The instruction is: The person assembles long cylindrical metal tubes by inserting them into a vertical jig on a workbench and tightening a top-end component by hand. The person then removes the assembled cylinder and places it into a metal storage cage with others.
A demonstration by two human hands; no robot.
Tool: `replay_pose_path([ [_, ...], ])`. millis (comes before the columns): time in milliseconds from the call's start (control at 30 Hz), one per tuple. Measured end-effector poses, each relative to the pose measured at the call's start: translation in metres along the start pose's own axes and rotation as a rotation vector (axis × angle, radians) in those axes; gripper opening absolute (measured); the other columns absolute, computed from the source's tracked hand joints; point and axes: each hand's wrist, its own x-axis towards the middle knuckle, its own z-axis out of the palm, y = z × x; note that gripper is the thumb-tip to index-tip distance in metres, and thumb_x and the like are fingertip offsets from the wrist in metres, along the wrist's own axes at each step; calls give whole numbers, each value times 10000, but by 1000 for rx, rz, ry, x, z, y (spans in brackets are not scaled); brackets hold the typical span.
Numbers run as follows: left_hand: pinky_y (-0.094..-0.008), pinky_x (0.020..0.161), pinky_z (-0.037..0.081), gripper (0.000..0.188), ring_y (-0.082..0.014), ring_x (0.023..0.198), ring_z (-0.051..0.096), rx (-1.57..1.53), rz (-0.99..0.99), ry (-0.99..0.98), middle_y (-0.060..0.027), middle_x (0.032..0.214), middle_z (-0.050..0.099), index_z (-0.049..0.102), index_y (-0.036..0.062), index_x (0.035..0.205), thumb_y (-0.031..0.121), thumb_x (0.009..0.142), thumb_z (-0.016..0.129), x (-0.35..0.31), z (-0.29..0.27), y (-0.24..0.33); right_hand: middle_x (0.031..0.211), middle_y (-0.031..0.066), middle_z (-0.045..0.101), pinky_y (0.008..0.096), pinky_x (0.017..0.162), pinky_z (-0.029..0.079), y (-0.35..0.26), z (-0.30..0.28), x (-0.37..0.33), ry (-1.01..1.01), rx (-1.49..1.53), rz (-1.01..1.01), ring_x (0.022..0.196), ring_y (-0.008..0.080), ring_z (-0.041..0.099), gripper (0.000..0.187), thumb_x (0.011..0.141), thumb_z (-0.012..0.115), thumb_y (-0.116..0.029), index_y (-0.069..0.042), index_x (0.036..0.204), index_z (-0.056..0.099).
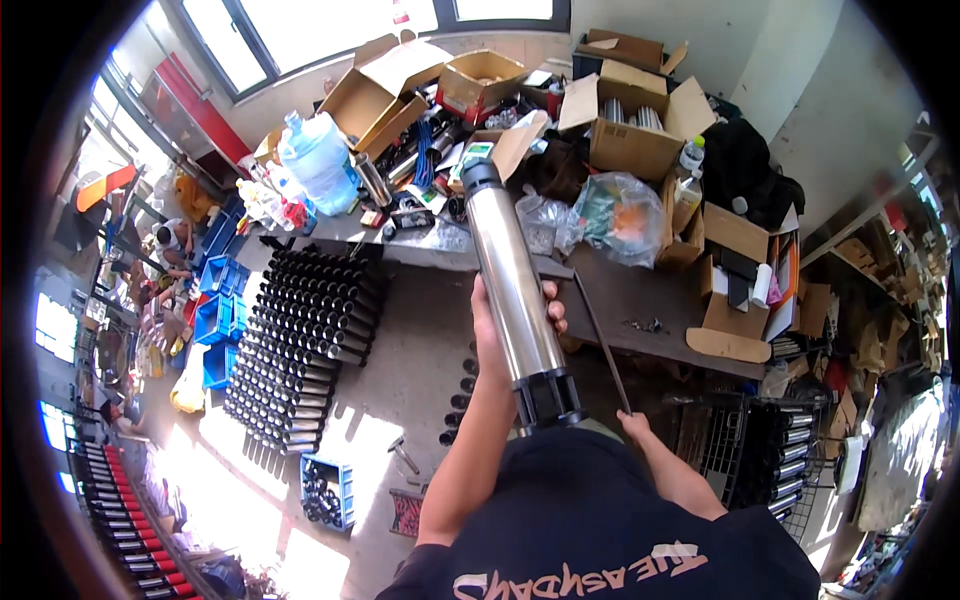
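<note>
A steel cylinder [512, 270] with black fittings at both ends is held tilted in front of my chest. My left hand [489, 335] wraps round it from below, the thumb on its left side and fingertips showing on its right. Lower right, my right hand [632, 424] is closed on the near end of a long, thin dark rod [602, 345]. The rod slants up and left toward the cylinder. A wider grey piece shows at its far end, partly hidden behind the cylinder; I cannot tell whether the two touch.
Ahead, a workbench [655, 300] carries open cardboard boxes [630, 140], a large blue water bottle [318, 165] and plastic bags [620, 220]. A rack of black-ended tubes [300, 340] stands left, near a blue crate [328, 492] and a hammer [403, 455] on the floor.
</note>
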Motion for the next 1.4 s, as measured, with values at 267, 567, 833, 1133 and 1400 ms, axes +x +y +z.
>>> replay_pose_path([
  [267,-466,807,610,769,-297,869,703,586,396,272,-168,1102,644,388,55,1461,671,1017,264,-20,29,31,715,92,669,396,641,494,3,13,-7,10,34,41,666,222,629,491,859,744,-475,8,778,708],
  [567,-431,643,609,841,-264,694,685,422,16,288,-132,832,645,577,-20,1075,767,948,308,-9,-70,33,893,163,704,399,770,507,7,-2,8,-7,-23,79,843,269,664,493,851,745,-476,15,899,734],
  [833,-437,684,557,717,-285,761,612,23,60,1,-171,978,588,450,81,1372,680,1000,318,-13,-50,49,768,114,679,404,640,490,-15,0,13,-74,68,118,686,226,626,515,870,732,-492,22,910,720],
  [1133,-443,640,581,726,-295,713,656,200,159,-24,-178,917,613,494,41,1287,673,1003,277,-7,-21,56,579,31,499,345,449,336,-56,4,9,-192,240,95,466,165,424,421,932,703,-419,-96,716,542],
  [1400,-390,827,596,767,-265,983,677,566,640,261,-134,1122,629,413,55,1402,689,1008,237,-44,21,69,553,17,464,344,385,283,-75,-4,-8,-196,232,122,405,159,384,427,943,684,-412,-121,689,501],
])
